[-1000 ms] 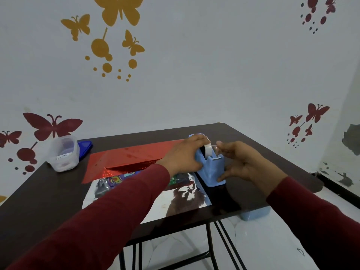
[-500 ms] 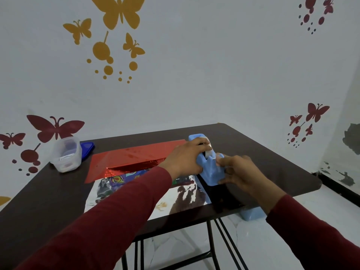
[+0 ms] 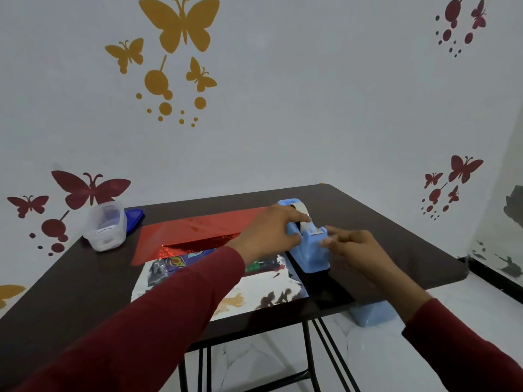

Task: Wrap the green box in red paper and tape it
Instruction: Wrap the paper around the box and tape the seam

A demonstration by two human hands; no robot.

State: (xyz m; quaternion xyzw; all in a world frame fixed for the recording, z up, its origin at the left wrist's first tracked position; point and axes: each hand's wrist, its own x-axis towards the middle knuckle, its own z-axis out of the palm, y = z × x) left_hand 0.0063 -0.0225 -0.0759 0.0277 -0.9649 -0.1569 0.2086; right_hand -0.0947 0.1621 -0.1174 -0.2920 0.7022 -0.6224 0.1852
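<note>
2 hands work at the dispenser [image 3: 310, 251]: our left hand [image 3: 270, 232] grips it, our right hand [image 3: 358, 254] pinches tape at its blade.

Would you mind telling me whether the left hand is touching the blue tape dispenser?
Touching. The head view shows the left hand resting on the blue tape dispenser, fingers curled over its top beside the tape roll.

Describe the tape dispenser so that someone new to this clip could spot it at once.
On the dark table, look right of the red paper and the shiny sheet. The tape dispenser stands between the left hand and the right hand. It is the only pale blue block there, with a white roll in it.
</note>
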